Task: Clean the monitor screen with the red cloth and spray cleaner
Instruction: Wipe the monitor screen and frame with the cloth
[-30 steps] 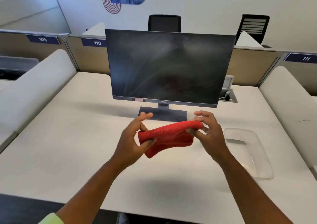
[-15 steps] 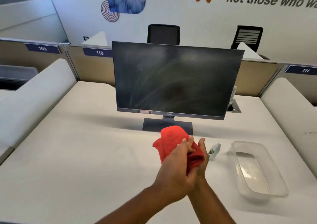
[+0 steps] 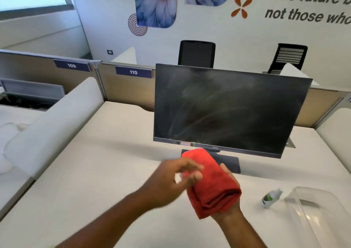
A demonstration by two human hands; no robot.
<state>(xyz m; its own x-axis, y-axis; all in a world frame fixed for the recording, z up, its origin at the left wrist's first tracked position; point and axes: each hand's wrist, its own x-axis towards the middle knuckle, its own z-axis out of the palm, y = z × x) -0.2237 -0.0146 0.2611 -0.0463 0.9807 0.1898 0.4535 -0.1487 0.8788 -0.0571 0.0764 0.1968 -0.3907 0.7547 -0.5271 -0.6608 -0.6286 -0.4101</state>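
The black monitor (image 3: 228, 111) stands on the white desk (image 3: 95, 171), its dark screen covered in smears and streaks. In front of its base, my right hand (image 3: 228, 212) lies palm up under the folded red cloth (image 3: 212, 185) and holds it, with fingertips curling over the cloth's far edge. My left hand (image 3: 176, 175) is blurred, just left of the cloth, fingers loosely bent with a fingertip at the cloth's edge. A small spray bottle (image 3: 269, 198) with a green label lies tilted on the desk to the right.
A clear plastic tray (image 3: 313, 209) sits at the right, beside the spray bottle. Padded white dividers (image 3: 57, 126) flank the desk on both sides. Partitions labelled 109 and 110 and two black chairs (image 3: 196, 53) stand behind the monitor.
Both hands folded the stretched cloth into a thick pad. It now rests on my right palm, and my left hand has come off it to the left. The view tilted up.
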